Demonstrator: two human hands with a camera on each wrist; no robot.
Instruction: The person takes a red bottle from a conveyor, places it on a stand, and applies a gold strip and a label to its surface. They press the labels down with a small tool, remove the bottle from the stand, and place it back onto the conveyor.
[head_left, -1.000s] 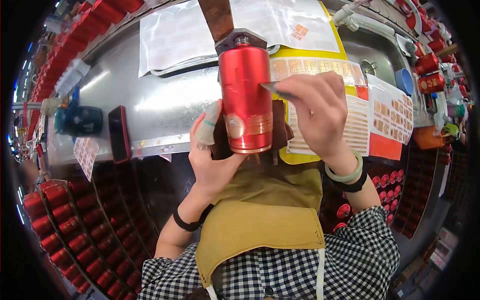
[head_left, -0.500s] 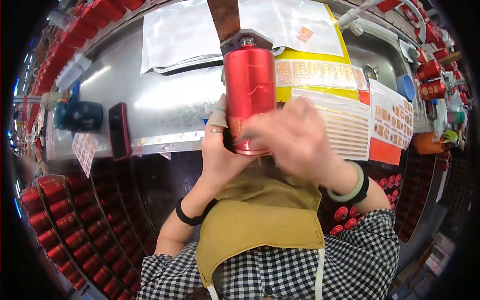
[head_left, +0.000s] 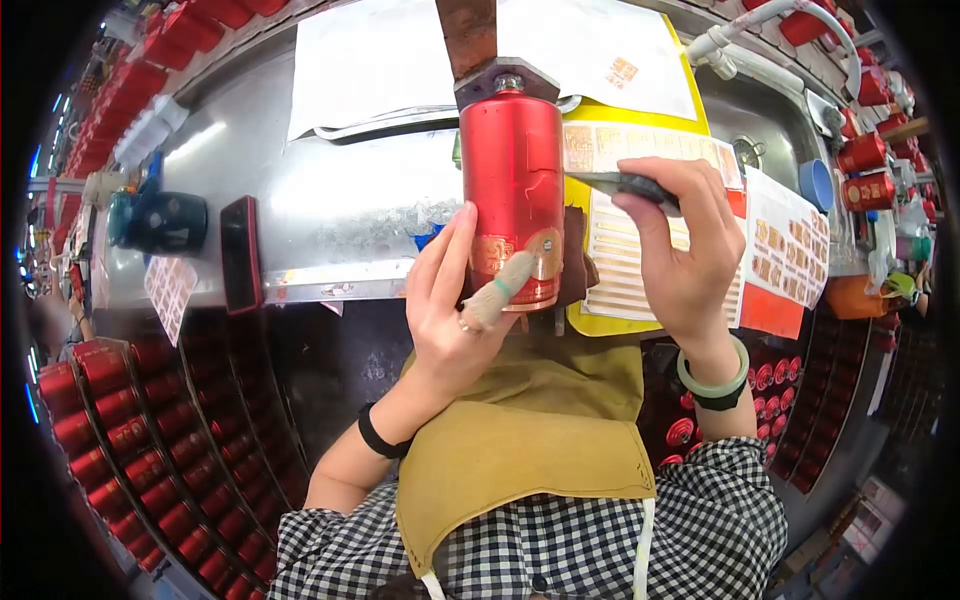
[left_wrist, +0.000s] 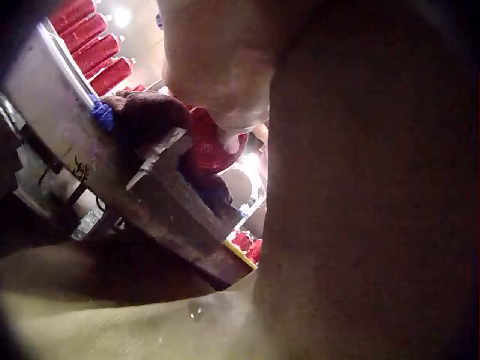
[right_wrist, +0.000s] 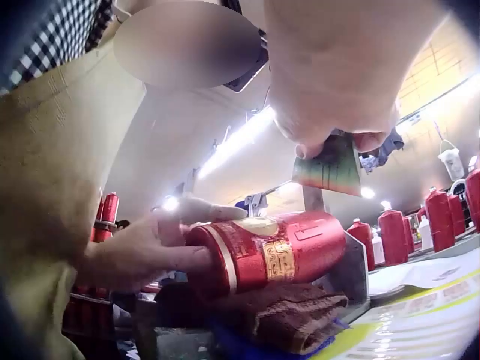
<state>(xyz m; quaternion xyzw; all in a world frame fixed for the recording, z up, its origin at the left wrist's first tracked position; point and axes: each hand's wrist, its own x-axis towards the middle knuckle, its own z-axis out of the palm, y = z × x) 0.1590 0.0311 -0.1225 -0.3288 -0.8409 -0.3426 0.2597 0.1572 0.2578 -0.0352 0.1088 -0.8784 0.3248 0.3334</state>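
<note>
A red bottle [head_left: 512, 170] with gold labels near its base lies in a metal holder [head_left: 507, 76], its neck at the holder's plate. The left hand [head_left: 455, 315] rests on its lower end, a wrapped finger lying on the gold label. Pinched in the right hand [head_left: 690, 235] is a flat dark-handled blade [head_left: 600, 181], its tip close to the bottle's right side. In the right wrist view the blade [right_wrist: 328, 171] hangs above the bottle [right_wrist: 277, 251], apart from it, and a brown cloth [right_wrist: 300, 315] lies beneath. The left wrist view shows the bottle's base [left_wrist: 214, 142].
Sticker sheets [head_left: 785, 235] and a yellow board [head_left: 600, 318] lie at the right, near a sink with a blue cup [head_left: 815, 185]. A phone [head_left: 239, 255] and a teal mug [head_left: 170, 222] stand left. Racks of red bottles [head_left: 130, 435] are below the bench's left side.
The left hand's wrapped finger has moved from the bottle's left side onto its front. The right hand swept down over the label, then drew back to the right. A round gold label now faces up.
</note>
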